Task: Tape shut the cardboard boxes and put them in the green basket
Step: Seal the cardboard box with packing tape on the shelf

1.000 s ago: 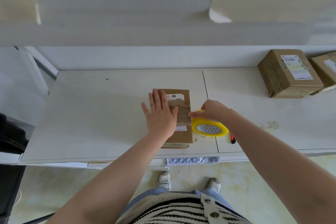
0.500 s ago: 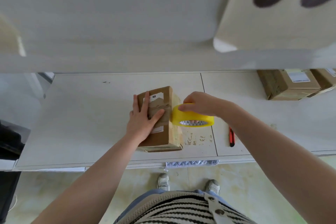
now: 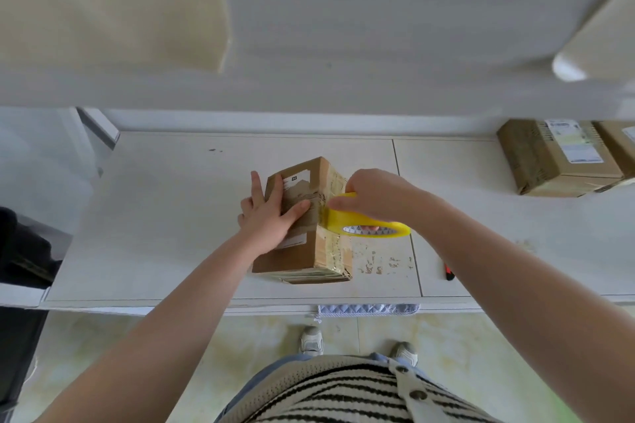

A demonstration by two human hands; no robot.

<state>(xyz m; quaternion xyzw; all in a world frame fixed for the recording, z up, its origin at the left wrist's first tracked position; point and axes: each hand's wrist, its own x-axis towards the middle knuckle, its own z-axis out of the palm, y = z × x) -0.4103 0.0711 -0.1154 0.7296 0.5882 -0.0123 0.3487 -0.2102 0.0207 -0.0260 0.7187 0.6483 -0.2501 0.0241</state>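
A brown cardboard box (image 3: 309,251) with white labels lies on the white table (image 3: 165,223), tilted up on its left side. My left hand (image 3: 271,213) lies flat on its top face with straight fingers, thumb across the tape strip. My right hand (image 3: 374,196) grips a yellow tape roll (image 3: 369,221) held against the box's right side. Tape runs from the roll onto the box. The green basket is out of sight.
Two more cardboard boxes (image 3: 556,158) stand at the table's far right. A red and black cutter (image 3: 449,273) lies right of my right arm. A white shelf (image 3: 343,27) overhangs the back. A patterned cloth (image 3: 367,309) hangs at the front edge.
The box went from lying flat to tilted up on its left side. My right hand carried the yellow roll up against the box's right side, and my left hand stayed on the top face.
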